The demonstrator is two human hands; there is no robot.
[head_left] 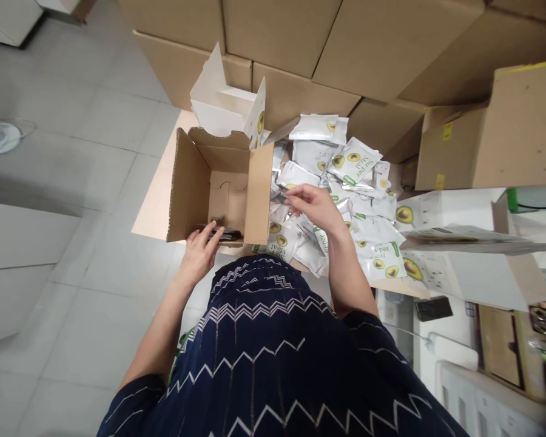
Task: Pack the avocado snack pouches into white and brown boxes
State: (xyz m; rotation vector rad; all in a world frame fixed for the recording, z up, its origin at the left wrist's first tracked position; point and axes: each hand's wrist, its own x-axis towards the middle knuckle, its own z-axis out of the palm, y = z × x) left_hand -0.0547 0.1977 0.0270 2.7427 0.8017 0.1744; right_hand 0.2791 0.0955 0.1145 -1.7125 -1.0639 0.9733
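Observation:
An open brown cardboard box (230, 209) lies in front of me, its flaps standing up. At its near left edge is my left hand (201, 252), fingers hooked over the rim and closed on a thin stack of packets (230, 233) standing against the near wall. Beside the box spreads a heap of white and silver packets (307, 158) printed with avocados and "Super Meal". Over the left part of this heap, my right hand (316, 206) has its fingers bent and pinched at the edge of a silvery packet, mostly hidden.
A white open carton (225, 103) with an avocado print stands behind the box. Large brown cartons (291, 36) are stacked along the far side. To the right are white printed cartons (464, 267), a black phone-like object (434, 309) and an open brown carton (450, 149).

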